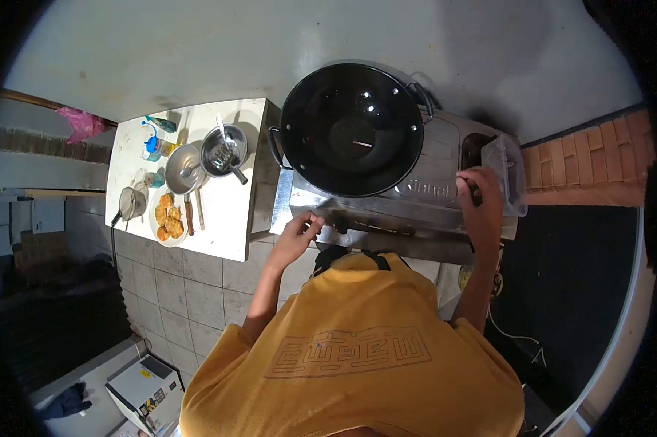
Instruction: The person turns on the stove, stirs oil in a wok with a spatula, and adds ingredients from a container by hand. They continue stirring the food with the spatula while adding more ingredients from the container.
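A large black wok (pixel 328 156) with two loop handles sits on a silver gas stove (pixel 434 164). Inside it lies a small pale sliver (pixel 362 144), either a thin stick or a reflection. My left hand (pixel 298 239) hovers by the stove's front left edge, beside a dark knob (pixel 335 223). Its fingers are loosely bent, thumb and forefinger slightly apart, with nothing visible between them. Over the stove's right side, my right hand (pixel 483 195) has thumb and forefinger brought together in a pinch. Whatever it may hold is too small to make out.
On the white table (pixel 223 226) at left are a plate of fried food (pixel 169 222), a metal pan (pixel 183 171), a bowl with utensils (pixel 224 151), a strainer (pixel 128 202) and bottles (pixel 161 148). A clear plastic container (pixel 514 175) stands at the stove's right end, near a brick edge (pixel 590 164).
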The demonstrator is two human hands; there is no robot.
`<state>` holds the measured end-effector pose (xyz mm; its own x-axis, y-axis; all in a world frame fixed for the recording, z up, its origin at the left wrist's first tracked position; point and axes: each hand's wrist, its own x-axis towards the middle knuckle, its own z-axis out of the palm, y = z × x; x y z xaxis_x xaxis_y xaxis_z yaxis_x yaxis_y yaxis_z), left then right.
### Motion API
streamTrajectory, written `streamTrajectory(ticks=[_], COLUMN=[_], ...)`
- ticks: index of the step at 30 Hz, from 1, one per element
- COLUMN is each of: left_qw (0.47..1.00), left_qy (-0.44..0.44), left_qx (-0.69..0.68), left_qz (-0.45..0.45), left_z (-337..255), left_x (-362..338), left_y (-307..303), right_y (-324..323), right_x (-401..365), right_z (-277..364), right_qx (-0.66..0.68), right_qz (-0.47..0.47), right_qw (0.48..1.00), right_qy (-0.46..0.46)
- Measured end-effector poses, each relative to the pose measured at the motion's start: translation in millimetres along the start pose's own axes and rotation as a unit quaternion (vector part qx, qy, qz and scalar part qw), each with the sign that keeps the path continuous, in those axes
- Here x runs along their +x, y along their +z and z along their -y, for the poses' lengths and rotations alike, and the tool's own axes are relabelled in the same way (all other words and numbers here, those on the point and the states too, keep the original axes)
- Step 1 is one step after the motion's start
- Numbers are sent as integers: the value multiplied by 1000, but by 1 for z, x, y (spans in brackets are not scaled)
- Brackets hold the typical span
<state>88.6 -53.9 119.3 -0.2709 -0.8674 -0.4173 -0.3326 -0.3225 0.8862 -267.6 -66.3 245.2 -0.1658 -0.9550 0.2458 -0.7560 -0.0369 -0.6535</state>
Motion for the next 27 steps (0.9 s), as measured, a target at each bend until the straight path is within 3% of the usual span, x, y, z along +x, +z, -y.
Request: streamTrajectory(ticks=[2,6,7,8,9,10,11,12,14,15,18,19,20,22,26,27], left_qw=[999,979,979,982,953,952,919,879,850,854,853,853,851,858,863,891], left_qy=[11,56,57,175,287,288,372,451,496,483,464,456,457,432,375,333], left_qx=[-49,-151,-149,-72,7,9,41,74,154,185,233,251,255,269,315,283], left_qz=[12,126,124,14,-97,-99,-120,-138,-92,-64,-42,-46,-50,-72,-122,-126], left_z=[-16,-49,-64,-82,-98,-112,-124,-130,-130,-133,-132,-133,-133,-128,-120,-112], left_x=[-4,-2,-4,-7,-9,-8,-6,-3,15,22,32,32,34,34,26,24], left_y=[23,79,96,114,130,144,157,170,196,213,239,242,244,246,246,245], right_y=[-6,-8,-3,3,23,41,43,51,84,81,69,59,48,17,5,3], right_x=[3,2,1,-1,-9,-16,-21,-33,-61,-69,-74,-68,-67,-69,-75,-77], right_z=[-6,-9,-12,-17,-34,-48,-49,-59,-88,-88,-82,-84,-84,-70,-100,-103], right_qx=[63,91,151,210,329,442,491,587,737,739,817,786,786,789,742,720], right_qz=[27,69,124,179,191,201,226,249,270,273,305,352,355,255,345,364], right_qw=[997,993,980,958,920,868,831,749,577,573,490,500,498,504,492,519], right_qy=[39,13,47,80,92,102,130,182,226,227,-4,96,92,243,299,281])
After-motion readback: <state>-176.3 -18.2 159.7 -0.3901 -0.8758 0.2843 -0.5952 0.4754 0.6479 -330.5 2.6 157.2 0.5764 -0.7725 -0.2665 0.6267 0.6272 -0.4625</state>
